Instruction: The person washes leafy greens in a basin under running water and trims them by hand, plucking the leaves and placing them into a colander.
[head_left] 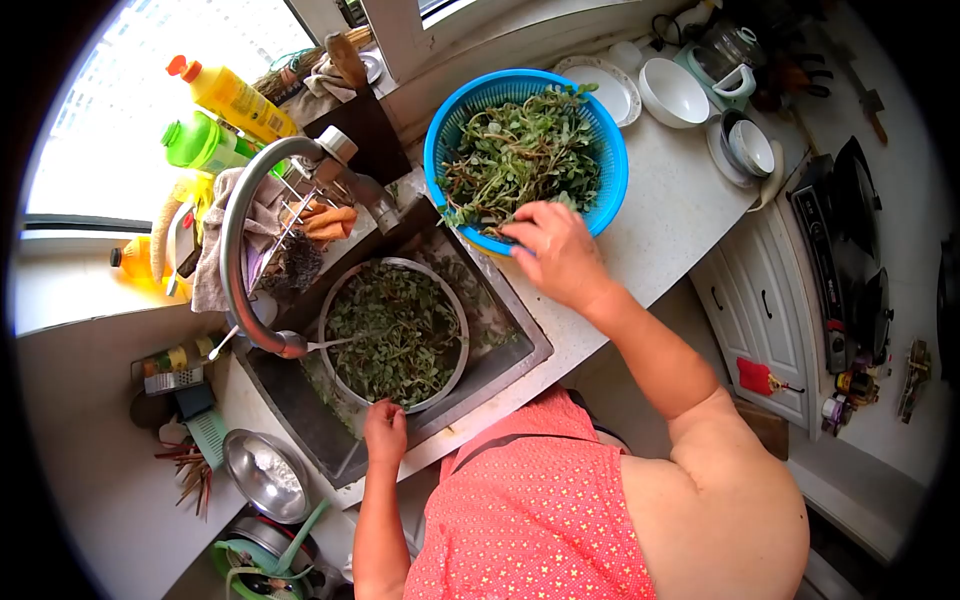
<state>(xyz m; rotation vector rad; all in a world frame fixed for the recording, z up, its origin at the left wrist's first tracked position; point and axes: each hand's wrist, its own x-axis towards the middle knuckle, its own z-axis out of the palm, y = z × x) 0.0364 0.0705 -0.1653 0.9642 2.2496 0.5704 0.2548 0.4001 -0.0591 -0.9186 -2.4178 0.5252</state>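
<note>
A blue plastic basket (437, 150) full of leafy green stems (530, 160) stands on the counter behind the sink's right side. My right hand (558, 252) is at its near rim, fingers bent against the greens; what lies under the fingertips is hidden. In the dark sink (345, 455) sits a round metal basin (467, 345) holding more greens (390, 325). Water runs into it from the curved faucet (232, 250). My left hand (384, 432) is closed at the basin's near edge, and I cannot make out anything within it.
Bottles (235, 100) and a rack with cloths (245, 215) stand by the window. A steel bowl (267, 475) lies left of the sink. White bowls (672, 92) and a plate (600, 85) sit at the back right. A stove (820, 250) is at far right.
</note>
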